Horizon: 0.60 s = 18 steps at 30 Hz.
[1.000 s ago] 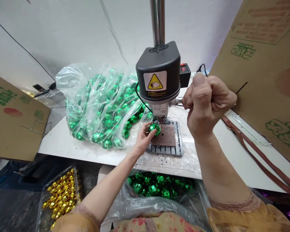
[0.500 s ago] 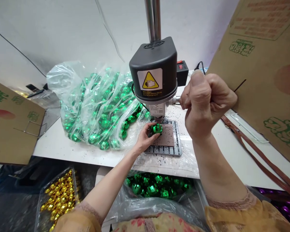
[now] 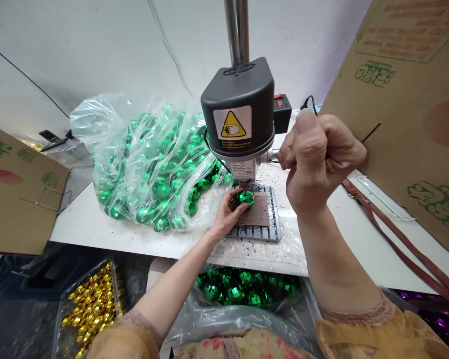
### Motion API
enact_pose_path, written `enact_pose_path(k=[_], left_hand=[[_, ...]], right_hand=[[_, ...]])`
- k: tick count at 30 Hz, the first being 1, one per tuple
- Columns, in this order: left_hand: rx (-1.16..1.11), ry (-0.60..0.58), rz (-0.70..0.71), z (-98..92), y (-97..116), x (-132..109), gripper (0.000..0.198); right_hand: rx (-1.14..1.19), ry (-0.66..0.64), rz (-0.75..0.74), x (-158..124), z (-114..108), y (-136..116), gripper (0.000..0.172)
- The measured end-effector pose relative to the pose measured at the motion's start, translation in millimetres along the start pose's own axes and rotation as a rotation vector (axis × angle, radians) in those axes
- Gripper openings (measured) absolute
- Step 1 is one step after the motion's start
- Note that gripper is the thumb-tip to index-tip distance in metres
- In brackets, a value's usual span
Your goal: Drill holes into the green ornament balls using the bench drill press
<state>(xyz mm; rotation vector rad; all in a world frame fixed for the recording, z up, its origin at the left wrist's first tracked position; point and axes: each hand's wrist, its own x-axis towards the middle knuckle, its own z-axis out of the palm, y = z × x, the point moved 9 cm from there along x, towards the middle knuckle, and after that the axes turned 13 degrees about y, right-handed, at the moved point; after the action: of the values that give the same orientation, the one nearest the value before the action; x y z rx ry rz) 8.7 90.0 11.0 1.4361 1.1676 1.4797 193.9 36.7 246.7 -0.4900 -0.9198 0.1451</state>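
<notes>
A shiny green faceted ball (image 3: 246, 199) sits under the chuck of a black bench drill press (image 3: 239, 109). Thumb and fingers of my left hand (image 3: 226, 212) pinch it from the left, above a brown pad (image 3: 258, 212) on the slotted metal base (image 3: 275, 229). My right hand (image 3: 314, 149) is closed in a fist at the right of the drill, round the feed handle (image 3: 273, 155), whose grip is hidden in the palm. Dark chips lie scattered over the base.
At left a clear plastic bag (image 3: 108, 119) spills green balls (image 3: 160, 189). More green balls (image 3: 235, 294) fill a lined container below the table edge. Gold balls (image 3: 93, 304) lie in a clear bin. Cardboard boxes (image 3: 22, 189) flank the table; a brown strap (image 3: 396, 239) lies right.
The green ball and my left fingers have shifted slightly to the right under the chuck. My right hand stays in nearly the same place on the handle.
</notes>
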Motion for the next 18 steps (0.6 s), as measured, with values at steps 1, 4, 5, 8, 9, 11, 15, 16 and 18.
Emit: enact_pose_path(k=[1, 4, 5, 8, 9, 11, 15, 16, 18], left_hand=[[0.004, -0.006, 0.003, 1.7, 1, 0, 0.054], [0.035, -0.034, 0.031, 5.3, 5, -2, 0.055], [0.047, -0.047, 0.042, 6.1, 7, -3, 0.055], [0.093, -0.087, 0.052, 8.0, 8, -7, 0.056], [0.106, -0.093, 0.054, 7.9, 8, -8, 0.056], [0.114, -0.083, 0.070, 6.7, 9, -11, 0.055], [0.095, -0.062, 0.092, 5.3, 13, -13, 0.054], [0.090, -0.059, 0.089, 5.2, 13, -13, 0.055], [0.093, -0.060, 0.085, 5.5, 14, -13, 0.054]], right_hand=[[0.008, 0.000, -0.007, 0, 0, -1, 0.051], [-0.023, -0.008, -0.017, 0, 1, 0, 0.050], [-0.027, -0.007, -0.020, 0, 1, 1, 0.050], [-0.006, -0.005, -0.025, 0, 0, 3, 0.049], [-0.002, -0.009, -0.029, 0, -1, 4, 0.048], [0.000, -0.027, -0.040, -2, 0, 5, 0.045], [-0.005, -0.094, -0.056, -5, 3, 8, 0.042], [-0.007, -0.113, -0.067, -6, 4, 8, 0.042], [-0.029, -0.130, -0.096, -5, 6, 5, 0.044]])
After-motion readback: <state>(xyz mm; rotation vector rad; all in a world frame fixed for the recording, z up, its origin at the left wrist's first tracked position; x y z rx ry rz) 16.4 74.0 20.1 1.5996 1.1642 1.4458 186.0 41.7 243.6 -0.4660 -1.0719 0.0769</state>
